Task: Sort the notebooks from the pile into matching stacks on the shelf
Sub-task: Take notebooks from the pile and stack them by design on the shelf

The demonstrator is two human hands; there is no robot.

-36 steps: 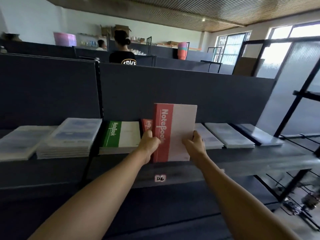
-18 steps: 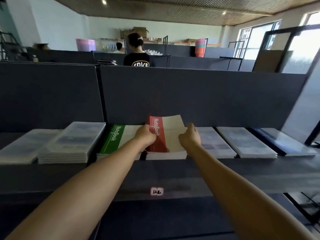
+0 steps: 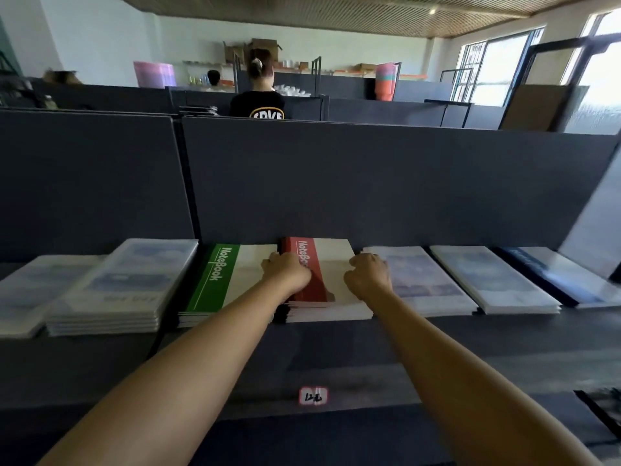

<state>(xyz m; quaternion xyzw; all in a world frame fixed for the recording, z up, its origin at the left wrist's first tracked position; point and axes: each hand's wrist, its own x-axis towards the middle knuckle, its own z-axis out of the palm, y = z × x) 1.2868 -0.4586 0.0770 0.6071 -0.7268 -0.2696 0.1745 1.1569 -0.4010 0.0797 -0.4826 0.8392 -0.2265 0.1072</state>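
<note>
A red-and-white notebook lies flat on top of a stack of like notebooks on the dark shelf, against the back panel. My left hand lies on its red band with fingers curled at the left edge. At the notebook's right edge my right hand has its fingers curled. Touching the red stack on the left is a green-and-white notebook stack.
Pale blue notebook stacks lie to the left and right, then another and a dark-covered one far right. A grey partition backs the shelf. A small label marks the shelf front. A person stands beyond.
The red notebook went from upright in both hands to flat on the red stack. Both hands followed it down and stay at its edges.
</note>
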